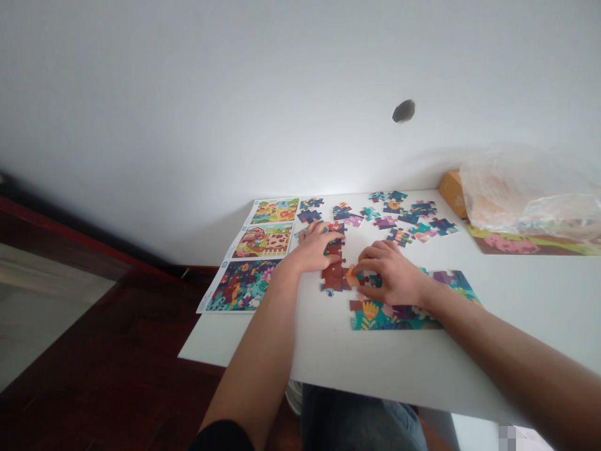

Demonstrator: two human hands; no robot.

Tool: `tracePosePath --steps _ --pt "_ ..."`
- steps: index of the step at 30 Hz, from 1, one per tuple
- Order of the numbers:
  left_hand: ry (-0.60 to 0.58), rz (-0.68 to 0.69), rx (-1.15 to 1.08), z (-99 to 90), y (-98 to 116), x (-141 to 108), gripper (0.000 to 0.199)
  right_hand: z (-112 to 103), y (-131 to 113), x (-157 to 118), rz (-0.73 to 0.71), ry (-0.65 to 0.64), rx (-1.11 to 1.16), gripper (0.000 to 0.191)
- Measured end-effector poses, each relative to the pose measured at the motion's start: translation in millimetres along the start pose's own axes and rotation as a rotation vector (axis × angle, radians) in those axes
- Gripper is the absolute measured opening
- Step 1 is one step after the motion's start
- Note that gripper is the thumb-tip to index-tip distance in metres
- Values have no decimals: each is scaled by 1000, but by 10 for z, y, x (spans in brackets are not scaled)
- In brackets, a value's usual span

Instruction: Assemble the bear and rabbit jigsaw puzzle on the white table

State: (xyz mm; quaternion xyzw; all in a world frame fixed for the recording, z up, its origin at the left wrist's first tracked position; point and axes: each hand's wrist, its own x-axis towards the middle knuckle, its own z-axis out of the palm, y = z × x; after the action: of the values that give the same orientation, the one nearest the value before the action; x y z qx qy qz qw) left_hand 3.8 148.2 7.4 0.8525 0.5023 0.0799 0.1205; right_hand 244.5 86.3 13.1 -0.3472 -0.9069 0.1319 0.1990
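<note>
My left hand (310,248) lies with its fingers spread over a joined section of red-brown jigsaw pieces (333,275), thumb on its surface. My right hand (392,270) pinches an orange-and-brown puzzle piece (350,277) at the right edge of that section. Whether this piece is fully locked in cannot be made out. Beneath and in front of my right hand is a larger joined section (370,317) with yellow flowers and teal leaves, partly hidden by the hand and wrist. Several loose puzzle pieces (385,222) are scattered behind both hands.
A picture sheet (244,285) with three printed scenes lies at the table's left edge. At the back right, clear plastic wrapping (526,194) covers part of an orange box (451,193) and a pig picture (511,243). The white table (338,360) meets a wall behind.
</note>
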Motion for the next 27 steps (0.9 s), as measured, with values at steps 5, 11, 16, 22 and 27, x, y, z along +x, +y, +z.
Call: tracePosePath --steps 5,11,16,22,27 --pt "4 -33 2 6 2 4 56 -2 17 -8 -12 1 13 20" --pt "2 -35 6 9 -8 9 56 9 20 -15 -14 5 14 18" --pt "38 10 8 0 10 13 52 -7 1 -13 11 73 50 30" --pt "189 -43 35 33 -6 73 36 14 52 -25 42 67 4 47" --pt "238 -112 68 61 -41 103 28 53 86 -29 65 71 2 47"
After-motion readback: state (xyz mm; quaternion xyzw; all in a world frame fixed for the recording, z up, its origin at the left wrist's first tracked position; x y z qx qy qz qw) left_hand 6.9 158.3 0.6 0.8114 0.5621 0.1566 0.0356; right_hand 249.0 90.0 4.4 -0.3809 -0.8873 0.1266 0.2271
